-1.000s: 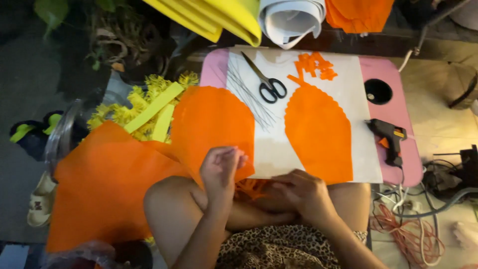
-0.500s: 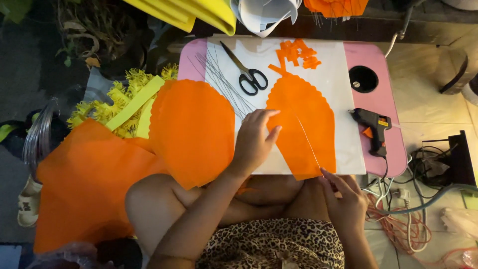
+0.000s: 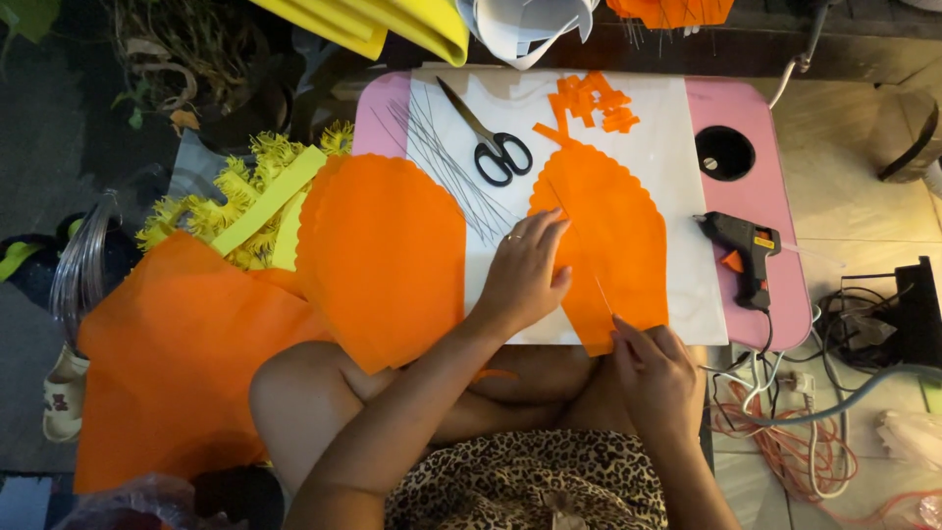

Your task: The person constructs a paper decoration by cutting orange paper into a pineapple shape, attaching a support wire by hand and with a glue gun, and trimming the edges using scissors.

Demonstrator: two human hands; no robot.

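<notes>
Right hand (image 3: 655,371) moved up, pinching thin wire (image 3: 587,265) over orange petal (image 3: 613,236); left hand (image 3: 525,275) flat, pressing petal.

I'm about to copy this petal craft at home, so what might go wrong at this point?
The thin wire lies loose along the scalloped orange petal; the right hand pinches only its lower end, so it may slip off line. The left hand presses just one edge, so the petal could shift. The glue gun sits near the pink table edge above tangled cords; a snag might pull it off.
</notes>
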